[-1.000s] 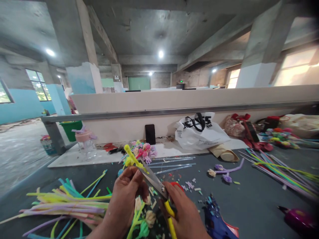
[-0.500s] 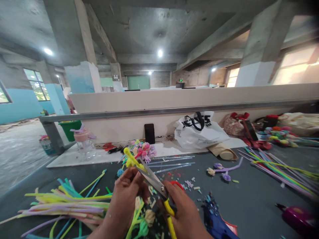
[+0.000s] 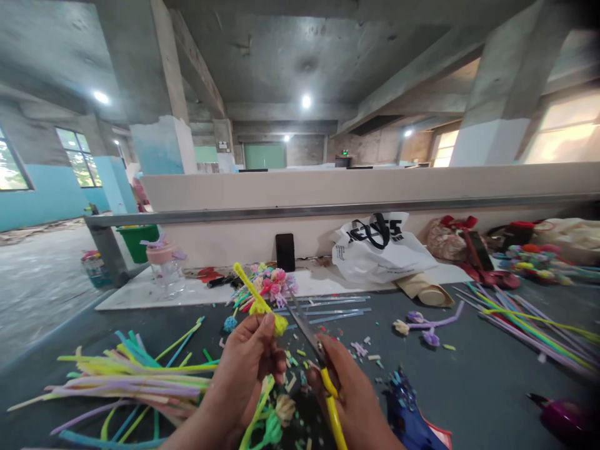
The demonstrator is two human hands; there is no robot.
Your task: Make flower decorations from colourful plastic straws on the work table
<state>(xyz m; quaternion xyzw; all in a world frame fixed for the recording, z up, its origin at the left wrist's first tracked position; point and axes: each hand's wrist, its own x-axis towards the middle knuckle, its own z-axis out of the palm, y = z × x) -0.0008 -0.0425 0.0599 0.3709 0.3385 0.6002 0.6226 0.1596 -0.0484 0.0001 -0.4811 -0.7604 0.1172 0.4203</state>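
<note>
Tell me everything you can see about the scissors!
The scissors have thin, shiny, metal-looking blades and yellow handles that look like plastic. The right hand grips the handles low in the picture, so the blades point up and away to the left, toward the fuzzy yellow stem pinched in the left hand. The blades look nearly shut, and their tips stand just right of the stem; whether they touch it cannot be told. Only the hand touches the scissors, which are held above the dark table.
</note>
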